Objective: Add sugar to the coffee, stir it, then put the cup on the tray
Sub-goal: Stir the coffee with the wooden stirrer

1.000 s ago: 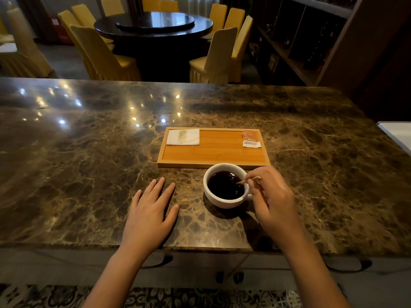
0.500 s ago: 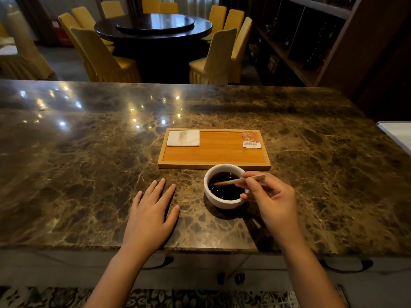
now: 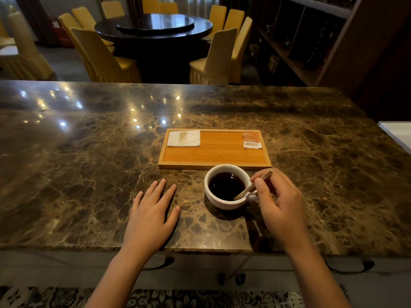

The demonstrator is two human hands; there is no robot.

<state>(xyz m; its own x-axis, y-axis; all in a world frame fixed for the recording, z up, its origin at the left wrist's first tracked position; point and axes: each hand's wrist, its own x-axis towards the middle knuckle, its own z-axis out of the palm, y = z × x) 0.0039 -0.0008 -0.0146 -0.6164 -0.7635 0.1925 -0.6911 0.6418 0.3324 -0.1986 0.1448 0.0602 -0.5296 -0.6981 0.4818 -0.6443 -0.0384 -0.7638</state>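
Observation:
A white cup [image 3: 219,202] of dark coffee stands on the marble counter, just in front of the wooden tray [image 3: 213,155]. My right hand [image 3: 279,204] pinches a thin wooden stir stick [image 3: 251,187] whose lower end dips into the coffee at the cup's right side. My left hand [image 3: 151,215] lies flat on the counter to the left of the cup, fingers spread, holding nothing. On the tray, an opened orange and white sugar packet [image 3: 251,140] lies in the far right corner and a folded white napkin [image 3: 184,138] in the far left corner.
The marble counter [image 3: 89,163] stretches wide to the left and right. A white surface [image 3: 398,134] juts in at the right edge. Behind the counter are yellow covered chairs [image 3: 102,56], a round dark table [image 3: 153,25] and dark shelving [image 3: 307,41].
My right hand has swung the stir stick around inside the cup, from lying across the rim to dipping in at the right side. The left hand and the cup stayed put.

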